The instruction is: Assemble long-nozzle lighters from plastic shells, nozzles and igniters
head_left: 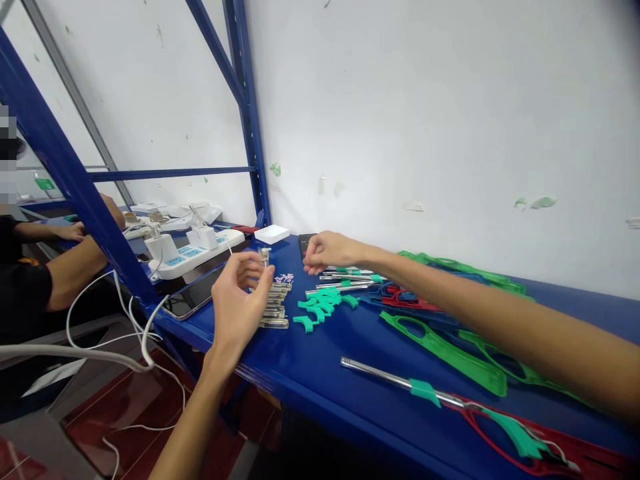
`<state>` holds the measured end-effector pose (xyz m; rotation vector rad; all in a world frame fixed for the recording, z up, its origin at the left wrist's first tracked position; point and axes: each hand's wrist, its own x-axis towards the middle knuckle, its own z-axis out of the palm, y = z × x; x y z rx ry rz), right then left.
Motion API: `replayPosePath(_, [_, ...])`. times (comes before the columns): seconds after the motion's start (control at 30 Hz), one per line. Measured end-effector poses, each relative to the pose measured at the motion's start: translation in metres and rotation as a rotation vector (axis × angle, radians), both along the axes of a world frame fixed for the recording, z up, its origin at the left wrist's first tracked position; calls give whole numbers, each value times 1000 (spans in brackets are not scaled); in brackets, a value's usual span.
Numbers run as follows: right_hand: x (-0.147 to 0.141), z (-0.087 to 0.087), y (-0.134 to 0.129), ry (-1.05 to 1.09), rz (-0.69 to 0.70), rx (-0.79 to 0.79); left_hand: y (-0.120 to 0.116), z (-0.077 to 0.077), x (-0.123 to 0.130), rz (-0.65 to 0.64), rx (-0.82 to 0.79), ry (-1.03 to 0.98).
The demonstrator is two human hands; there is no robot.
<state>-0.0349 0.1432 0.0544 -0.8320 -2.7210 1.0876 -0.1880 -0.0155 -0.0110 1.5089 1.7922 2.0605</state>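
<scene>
Cylinder (265, 255): upright, pinched between thumb and fingers of the left hand (240, 300).
Right hand (325, 252): fingertips together near dark device (303, 242); cannot tell whether holding anything.
Teal clips (325, 298): piled on blue table (305, 360).

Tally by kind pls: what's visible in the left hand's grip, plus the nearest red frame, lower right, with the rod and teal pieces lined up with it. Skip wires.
Clear piece in left hand: 1
Red frame: 1
Rod: 1
Teal pieces: 2
Total: 5
</scene>
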Motion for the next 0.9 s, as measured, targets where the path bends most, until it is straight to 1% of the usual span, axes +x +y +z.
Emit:
replayPosePath(0.07, [28, 14, -10, 58, -20, -14, -5, 1, 16, -96, -30, 3])
replayPosePath(0.13, [63, 26, -23, 90, -42, -17, -11, 1, 36, -231, -87, 3])
replayPosePath(0.23, [120, 36, -47, 120, -94, -37, -21, 2, 72, -457, -167, 7])
replayPosePath(0.33, [173, 34, -71, 139, -181, -36, -32, 4, 107, -711, -256, 14])
replayPosePath(0.4, [203, 27, -85, 160, -251, -16, -37, 8, 125, -879, -324, 0])
replayPosePath(0.43, [215, 24, -92, 172, -283, -7, -38, 9, 134, -934, -362, 0])
replayPosePath(0.47, [226, 19, -98, 186, -315, 0, -40, 11, 141, -961, -400, 3])
replayPosePath(0.53, [243, 11, -112, 243, -379, -8, -41, 11, 153, -951, -465, 8])
replayPosePath(0.63, [255, -3, -134, 388, -474, -71, -42, 3, 167, -916, -512, -41])
replayPosePath(0.7, [255, -11, -150, 491, -532, -84, -43, -6, 173, -915, -510, -82])
replayPosePath(0.77, [253, -19, -165, 571, -596, -39, -46, -13, 175, -927, -506, -78])
replayPosePath(0.83, [249, -26, -176, 606, -653, 36, -49, -16, 176, -951, -507, -40])
replayPosePath(0.9, [246, -33, -183, 603, -692, 77, -51, -16, 176, -976, -515, -4])
